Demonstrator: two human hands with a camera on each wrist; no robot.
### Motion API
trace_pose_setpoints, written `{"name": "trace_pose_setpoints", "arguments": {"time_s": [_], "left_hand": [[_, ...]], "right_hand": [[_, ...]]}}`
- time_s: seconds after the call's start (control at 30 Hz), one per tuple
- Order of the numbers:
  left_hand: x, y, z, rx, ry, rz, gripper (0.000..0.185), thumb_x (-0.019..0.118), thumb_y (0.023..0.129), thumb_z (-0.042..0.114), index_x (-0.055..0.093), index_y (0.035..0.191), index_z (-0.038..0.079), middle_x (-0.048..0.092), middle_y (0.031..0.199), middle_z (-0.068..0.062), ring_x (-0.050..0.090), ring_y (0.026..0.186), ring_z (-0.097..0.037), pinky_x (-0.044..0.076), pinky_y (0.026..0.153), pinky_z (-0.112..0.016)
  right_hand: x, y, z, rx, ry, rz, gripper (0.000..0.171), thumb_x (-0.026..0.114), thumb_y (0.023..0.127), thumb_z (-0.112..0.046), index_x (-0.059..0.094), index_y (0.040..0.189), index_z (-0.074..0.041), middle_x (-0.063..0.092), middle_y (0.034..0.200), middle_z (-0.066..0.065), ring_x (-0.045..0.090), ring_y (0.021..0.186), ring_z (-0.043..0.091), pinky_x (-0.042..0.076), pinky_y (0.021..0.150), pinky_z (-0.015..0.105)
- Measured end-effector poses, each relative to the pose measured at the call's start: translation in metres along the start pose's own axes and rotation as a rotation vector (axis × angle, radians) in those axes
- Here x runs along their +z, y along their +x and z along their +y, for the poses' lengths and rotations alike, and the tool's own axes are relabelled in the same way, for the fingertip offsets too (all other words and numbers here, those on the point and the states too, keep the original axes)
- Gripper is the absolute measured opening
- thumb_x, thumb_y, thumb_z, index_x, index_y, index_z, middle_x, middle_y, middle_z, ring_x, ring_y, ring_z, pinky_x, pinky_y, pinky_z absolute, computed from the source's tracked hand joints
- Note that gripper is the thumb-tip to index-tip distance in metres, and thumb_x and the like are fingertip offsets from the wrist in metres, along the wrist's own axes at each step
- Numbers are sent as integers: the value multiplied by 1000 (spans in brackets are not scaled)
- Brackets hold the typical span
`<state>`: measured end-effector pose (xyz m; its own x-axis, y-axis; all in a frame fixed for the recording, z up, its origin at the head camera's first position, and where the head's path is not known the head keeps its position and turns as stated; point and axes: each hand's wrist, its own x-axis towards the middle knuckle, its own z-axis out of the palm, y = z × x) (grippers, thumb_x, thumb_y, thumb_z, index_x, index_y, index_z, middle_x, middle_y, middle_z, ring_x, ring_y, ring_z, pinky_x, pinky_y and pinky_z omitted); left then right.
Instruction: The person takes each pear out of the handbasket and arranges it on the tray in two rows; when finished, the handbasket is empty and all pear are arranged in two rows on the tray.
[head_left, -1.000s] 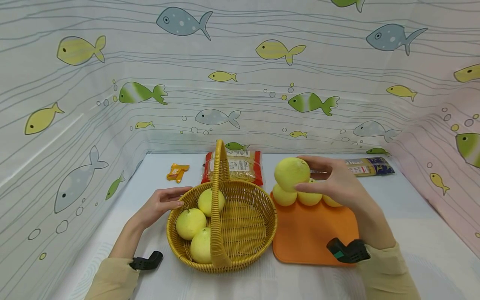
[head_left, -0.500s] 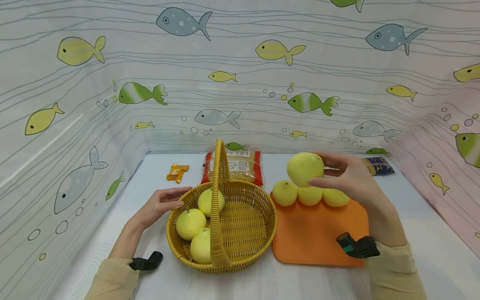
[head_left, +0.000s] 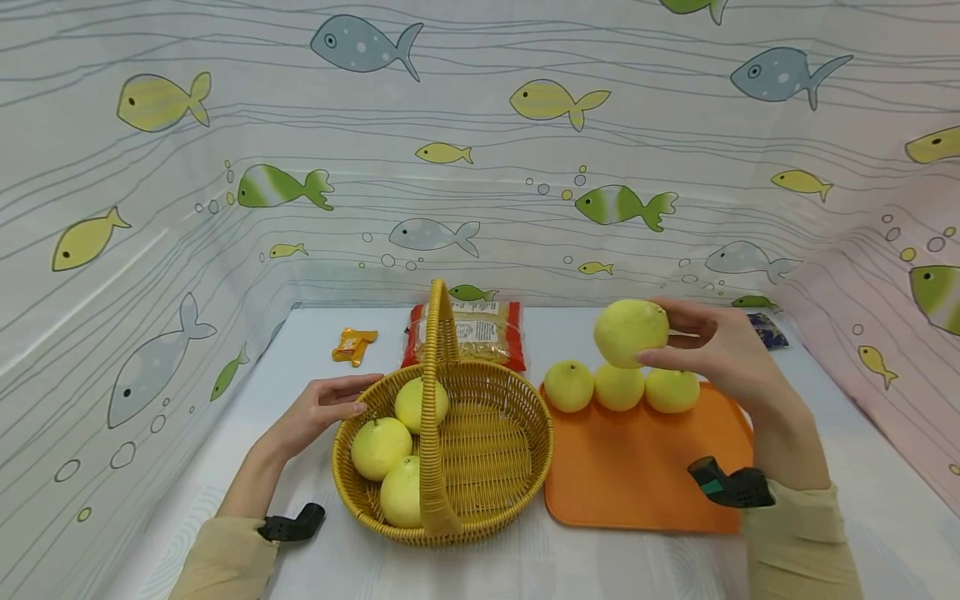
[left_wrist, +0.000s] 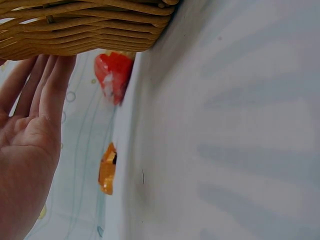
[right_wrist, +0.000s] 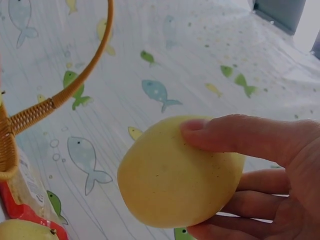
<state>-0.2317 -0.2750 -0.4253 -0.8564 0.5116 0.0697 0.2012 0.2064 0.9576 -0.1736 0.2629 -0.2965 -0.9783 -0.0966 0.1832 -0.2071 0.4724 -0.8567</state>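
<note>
My right hand (head_left: 701, 350) grips a yellow round fruit (head_left: 631, 332) in the air above the back of an orange tray (head_left: 637, 475). In the right wrist view the fingers (right_wrist: 250, 137) curl round that fruit (right_wrist: 175, 175). Three more yellow fruits (head_left: 618, 387) sit in a row along the tray's far edge. A wicker basket (head_left: 517, 467) with an upright handle (head_left: 431, 408) holds three yellow fruits (head_left: 382, 446) on its left side. My left hand (head_left: 326, 408) lies with straight fingers (left_wrist: 50, 85) against the basket's left wall (left_wrist: 80, 30).
A red-edged packet of noodles (head_left: 468, 332) lies behind the basket, and a small orange wrapper (head_left: 354, 344) to its left. A dark blue packet (head_left: 767, 329) peeks out at the back right. Fish-patterned curtain walls close the white table on three sides.
My right hand has carried the fruit to the right and slightly up, away from the basket and over the row on the tray. The left hand has stayed at the basket.
</note>
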Motion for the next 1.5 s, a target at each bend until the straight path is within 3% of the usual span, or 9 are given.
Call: {"name": "trace_pose_setpoints", "arguments": {"time_s": [0.93,1.17,1.5], "left_hand": [[0,0,1,2,0,-5,50,58,97,6,48,145,-4,61,139,3,61,121,-5,49,97,-20],[0,1,2,1,2,-2,50,58,97,7,48,145,-4,61,138,4,60,121,-4,49,97,-19],[1,0,2,-4,1,4,50,58,97,7,48,145,-4,61,139,4,61,120,-4,49,97,-20]], "right_hand": [[-36,-3,28,29,-56,57,62,83,83,-20,60,140,-21,71,113,-17,69,100,4,52,82,16],[-47,-9,35,18,-30,70,65,82,83,-11,57,142,-15,72,111,-16,71,96,6,53,81,15],[-63,-13,54,49,-112,90,65,82,84,-18,55,144,-17,71,107,-19,69,92,4,50,79,13]]}}
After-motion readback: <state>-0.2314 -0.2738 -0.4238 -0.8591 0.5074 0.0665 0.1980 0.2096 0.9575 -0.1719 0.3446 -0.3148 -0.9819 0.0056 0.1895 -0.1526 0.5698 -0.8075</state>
